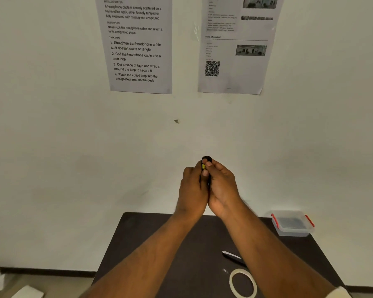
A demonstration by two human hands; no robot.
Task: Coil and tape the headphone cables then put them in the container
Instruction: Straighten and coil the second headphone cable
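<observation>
Both hands are raised in front of the wall, above the far edge of the dark table (pixel 151 244), and pressed close together around a small black bundle of headphone cable (pixel 206 159). The left hand (pixel 192 190) curls its fingers round the bundle from the left, and the right hand (pixel 221 186) closes on it from the right, its thumb and fingertips pinching the top. Only the black tip of the coil shows above the fingers, with a bit of yellow (pixel 203 167) between the two hands; the rest is hidden in the grip. Below the right forearm, a pair of scissors (pixel 233 255) lies on the table, partly covered by the arm, and a roll of clear tape (pixel 243 282) lies flat just nearer the camera. At the table's far right corner stands a clear plastic container (pixel 292 223) with red clips, well apart from the hands; whether anything lies inside it cannot be told. Two printed sheets hang on the wall: an instruction sheet (pixel 138 46) and a sheet with a QR code (pixel 235 50).
</observation>
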